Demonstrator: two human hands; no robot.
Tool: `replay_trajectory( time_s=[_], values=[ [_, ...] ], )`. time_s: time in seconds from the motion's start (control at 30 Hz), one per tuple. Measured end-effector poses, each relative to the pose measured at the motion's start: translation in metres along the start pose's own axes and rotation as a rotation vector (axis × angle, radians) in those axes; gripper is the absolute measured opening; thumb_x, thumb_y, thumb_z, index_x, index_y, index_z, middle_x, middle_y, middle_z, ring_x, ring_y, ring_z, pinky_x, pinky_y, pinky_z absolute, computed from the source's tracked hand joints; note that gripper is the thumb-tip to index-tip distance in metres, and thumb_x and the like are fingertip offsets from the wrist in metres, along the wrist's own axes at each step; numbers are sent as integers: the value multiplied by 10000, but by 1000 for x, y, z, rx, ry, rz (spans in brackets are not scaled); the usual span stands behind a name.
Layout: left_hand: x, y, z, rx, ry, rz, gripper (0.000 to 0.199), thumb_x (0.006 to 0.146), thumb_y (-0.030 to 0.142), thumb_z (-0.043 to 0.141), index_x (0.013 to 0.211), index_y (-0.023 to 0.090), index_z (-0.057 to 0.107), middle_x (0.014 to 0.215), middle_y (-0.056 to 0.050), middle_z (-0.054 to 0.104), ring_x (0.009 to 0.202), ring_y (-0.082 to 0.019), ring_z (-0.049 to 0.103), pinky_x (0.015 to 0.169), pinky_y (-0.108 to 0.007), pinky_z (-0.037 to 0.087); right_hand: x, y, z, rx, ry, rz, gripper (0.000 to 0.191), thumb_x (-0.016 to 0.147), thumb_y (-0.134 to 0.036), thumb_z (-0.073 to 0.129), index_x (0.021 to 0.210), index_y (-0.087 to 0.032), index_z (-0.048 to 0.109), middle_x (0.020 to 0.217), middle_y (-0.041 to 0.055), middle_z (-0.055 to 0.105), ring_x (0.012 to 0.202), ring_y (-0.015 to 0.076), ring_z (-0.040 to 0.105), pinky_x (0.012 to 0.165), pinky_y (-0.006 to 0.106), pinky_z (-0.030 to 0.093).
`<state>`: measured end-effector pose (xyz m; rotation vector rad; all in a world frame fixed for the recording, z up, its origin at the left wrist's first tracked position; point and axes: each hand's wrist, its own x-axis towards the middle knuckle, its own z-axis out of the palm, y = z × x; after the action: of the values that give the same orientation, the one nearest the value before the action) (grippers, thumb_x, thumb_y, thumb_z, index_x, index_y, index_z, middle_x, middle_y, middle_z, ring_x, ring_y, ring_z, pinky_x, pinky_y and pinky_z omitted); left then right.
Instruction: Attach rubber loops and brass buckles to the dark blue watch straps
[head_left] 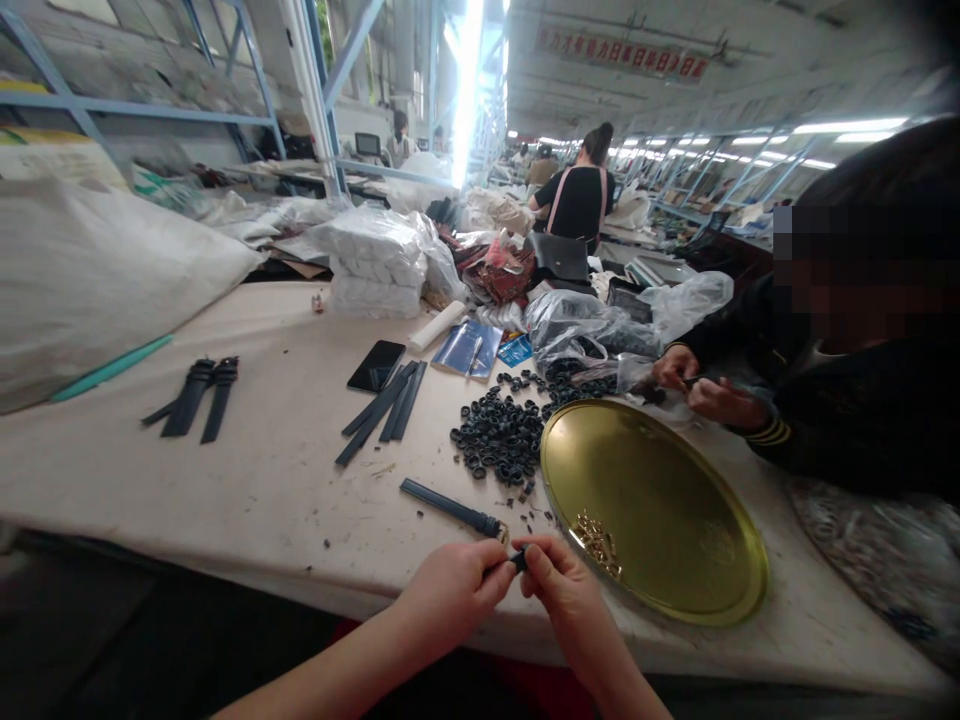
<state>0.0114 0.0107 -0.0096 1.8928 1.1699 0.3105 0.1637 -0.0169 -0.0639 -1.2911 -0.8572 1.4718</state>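
Near the table's front edge, my left hand [476,578] and my right hand [553,577] meet, fingertips pinched on a small dark leather piece [519,559]. Fingers cover most of it, so its exact form is hidden. Just beyond them lies a dark leather strap [450,507] with a gold-coloured buckle [503,534] at its near end. A heap of small black loops [499,430] sits behind my hands. To the right, a large gold-coloured round tray [660,500] carries a small pile of metal buckles [598,543].
Several flat dark straps [379,412] and a phone [376,366] lie mid-table. Finished-looking straps [199,398] rest at left beside a large white sack [97,280]. A co-worker's hands [709,392] work at right. Plastic-wrapped bundles [375,260] line the back.
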Motion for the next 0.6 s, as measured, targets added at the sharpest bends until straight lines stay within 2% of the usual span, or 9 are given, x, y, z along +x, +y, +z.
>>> replay_trajectory(
  time_s=[0.17, 0.27, 0.33, 0.47, 0.6],
  values=[
    [-10, 4, 0, -6, 32, -4, 299, 848, 345, 356, 730, 192, 583, 653, -12, 559, 611, -138, 492, 556, -233, 284, -10, -1, 7, -73, -39, -43, 342, 674, -474, 627, 800, -157, 619, 593, -30, 491, 572, 90, 410, 604, 246, 322],
    [-16, 6, 2, -109, 36, 15, 185, 809, 235, 383, 877, 191, 550, 698, 4, 561, 642, -129, 498, 578, -222, 310, -14, -3, 9, 31, 8, -18, 342, 668, -476, 631, 792, -160, 589, 622, -26, 498, 574, 92, 407, 600, 241, 327],
    [-19, 5, 3, -176, 45, 4, 232, 780, 177, 385, 987, 187, 490, 698, 15, 555, 648, -125, 497, 589, -218, 331, -16, -3, 11, 103, 27, -8, 327, 667, -466, 637, 749, -162, 550, 620, -30, 484, 582, 93, 407, 599, 235, 329],
    [-20, 0, 3, -229, 74, -29, 252, 775, 176, 388, 1023, 170, 438, 684, 15, 558, 650, -128, 499, 604, -226, 356, -21, -1, 17, 87, -63, 26, 310, 671, -436, 648, 715, -163, 509, 597, -40, 468, 574, 85, 398, 582, 226, 319],
    [-14, -6, 1, -341, 27, -42, 233, 776, 163, 371, 1004, 164, 416, 672, 23, 568, 592, -105, 485, 571, -217, 355, -22, -1, 15, 119, -85, -38, 366, 767, -524, 490, 764, -162, 540, 632, -12, 483, 619, 107, 429, 624, 251, 353]
  ],
)
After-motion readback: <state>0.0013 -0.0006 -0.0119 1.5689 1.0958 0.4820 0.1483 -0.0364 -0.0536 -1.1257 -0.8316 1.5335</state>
